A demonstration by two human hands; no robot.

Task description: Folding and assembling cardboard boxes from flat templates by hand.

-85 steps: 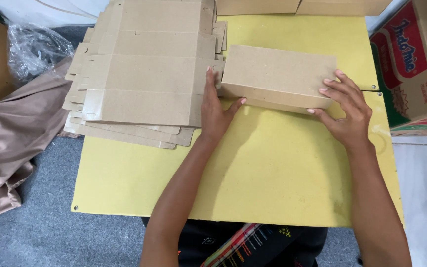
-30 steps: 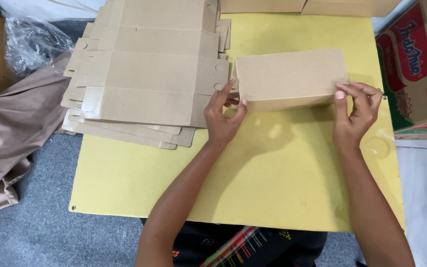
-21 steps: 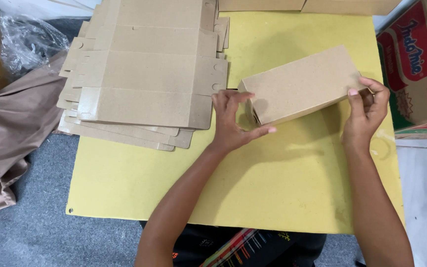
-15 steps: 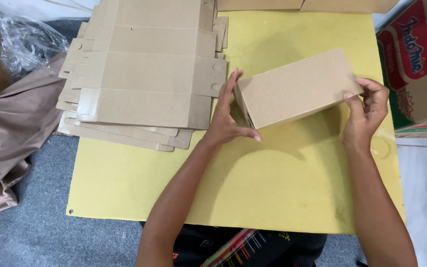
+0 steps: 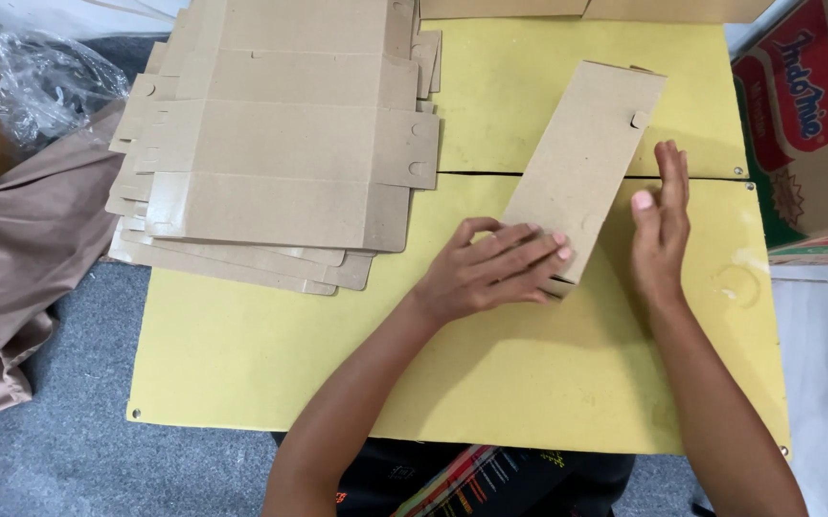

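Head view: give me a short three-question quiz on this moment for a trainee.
1. True or false: the left hand lies flat on the near end of the folded brown cardboard box.
2. Where is the stack of flat brown cardboard blanks? A) on the person's left part of the yellow table board; B) inside the red and white printed carton; C) on the grey floor.
3. Fill in: the right hand is held open beside the box's ____ long edge.

Key: 1 true. 2 A. 3 right; whether it touches the box cannot be told.
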